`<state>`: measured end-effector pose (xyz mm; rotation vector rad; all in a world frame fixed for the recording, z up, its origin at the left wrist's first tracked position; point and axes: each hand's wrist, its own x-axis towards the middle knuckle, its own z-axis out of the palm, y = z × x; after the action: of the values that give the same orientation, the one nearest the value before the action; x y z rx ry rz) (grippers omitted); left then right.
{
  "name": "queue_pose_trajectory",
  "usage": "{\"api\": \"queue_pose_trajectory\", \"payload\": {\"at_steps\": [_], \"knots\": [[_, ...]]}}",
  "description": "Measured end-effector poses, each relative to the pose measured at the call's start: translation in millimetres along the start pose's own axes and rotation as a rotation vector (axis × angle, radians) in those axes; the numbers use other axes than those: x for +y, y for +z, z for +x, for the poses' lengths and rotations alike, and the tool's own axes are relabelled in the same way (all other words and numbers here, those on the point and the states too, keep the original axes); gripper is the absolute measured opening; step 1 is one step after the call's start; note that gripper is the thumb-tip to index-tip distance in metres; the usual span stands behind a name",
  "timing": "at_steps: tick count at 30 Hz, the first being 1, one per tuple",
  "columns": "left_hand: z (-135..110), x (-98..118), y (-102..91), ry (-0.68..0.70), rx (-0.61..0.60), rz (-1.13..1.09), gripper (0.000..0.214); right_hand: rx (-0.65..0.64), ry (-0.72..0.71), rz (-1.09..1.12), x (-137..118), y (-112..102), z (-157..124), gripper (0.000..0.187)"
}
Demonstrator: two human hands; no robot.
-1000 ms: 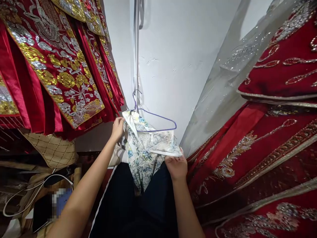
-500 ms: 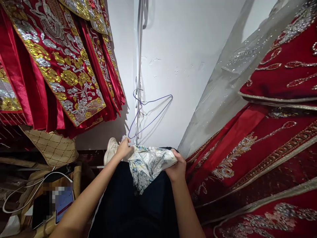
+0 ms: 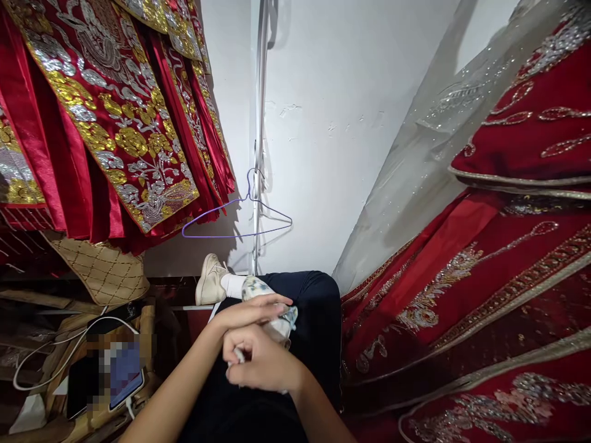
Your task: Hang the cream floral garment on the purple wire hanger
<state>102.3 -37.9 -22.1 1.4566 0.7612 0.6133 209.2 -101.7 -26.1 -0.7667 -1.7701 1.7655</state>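
Note:
A white floral-patterned cloth [image 3: 279, 330] lies bunched on the dark-trousered lap. My left hand [image 3: 253, 312] rests over it with fingers stretched out and lying flat. Just below, my right hand [image 3: 265, 362] is closed, its fingers curled round a bit of the cloth that shows by the thumb. Much of the fabric is hidden under both hands. Beyond the knees, a purple wire hanger [image 3: 217, 236] hangs by the metal pole, touching neither hand.
Red embroidered garments hang at left [image 3: 129, 141] and right [image 3: 498, 264], the right ones beside a sheer glittery fabric [image 3: 397, 178]. A wooden stand at lower left bears a phone [image 3: 125, 372] and white cable [image 3: 32, 387]. A white shoe [image 3: 210, 280] shows past the lap.
The cloth went from spread between both hands to bunched up. My right hand moved left, beside my left hand, which flattened out. The hanger has swung round to the left.

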Motion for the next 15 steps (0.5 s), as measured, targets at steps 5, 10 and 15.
{"api": "queue_pose_trajectory", "payload": {"at_steps": [5,10,15], "knots": [[-26,-9,-1.9,-0.13,-0.287,-0.325,0.064,-0.172,0.056,-0.026,-2,2,-10,0.028],[-46,-9,-3.9,-0.108,-0.067,-0.303,0.058,-0.107,-0.133,-0.063,-36,-13,-24,0.052],[-57,7,-18.1,-0.045,0.112,-0.347,0.06,0.174,-0.324,-0.152,-39,-46,-3,0.042]]}}
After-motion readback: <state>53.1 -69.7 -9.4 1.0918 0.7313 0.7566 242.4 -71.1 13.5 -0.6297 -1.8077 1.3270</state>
